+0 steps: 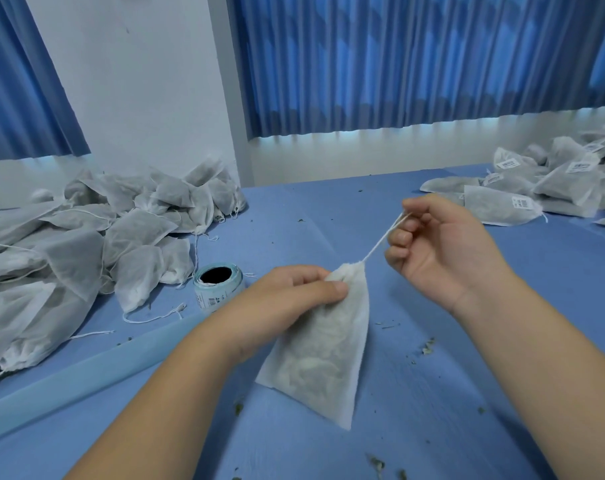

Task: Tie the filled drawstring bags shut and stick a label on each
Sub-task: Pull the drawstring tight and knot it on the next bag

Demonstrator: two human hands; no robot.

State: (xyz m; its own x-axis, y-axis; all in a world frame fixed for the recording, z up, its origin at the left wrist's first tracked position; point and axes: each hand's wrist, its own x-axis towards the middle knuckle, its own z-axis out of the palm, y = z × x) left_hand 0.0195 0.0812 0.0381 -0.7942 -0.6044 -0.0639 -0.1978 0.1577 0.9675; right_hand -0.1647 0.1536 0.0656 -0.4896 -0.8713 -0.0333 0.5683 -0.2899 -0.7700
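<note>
Near centre over the blue table (432,393), our left hand (294,292) pinches the gathered neck of the filled bag (325,355) as an anchor while our right hand (443,247) grips the drawstring (380,244), taut, to cinch it; label roll (218,287) waits just left.

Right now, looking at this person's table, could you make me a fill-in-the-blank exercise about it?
1. The right hand pulls the thin white ____ of the white fabric drawstring bag, whose neck the left hand pinches.
2. The pale blue roll of labels stands on the person's ____ side.
3. The heap of labelled bags lies on the person's ____ side.
Missing: string; left; right.
</note>
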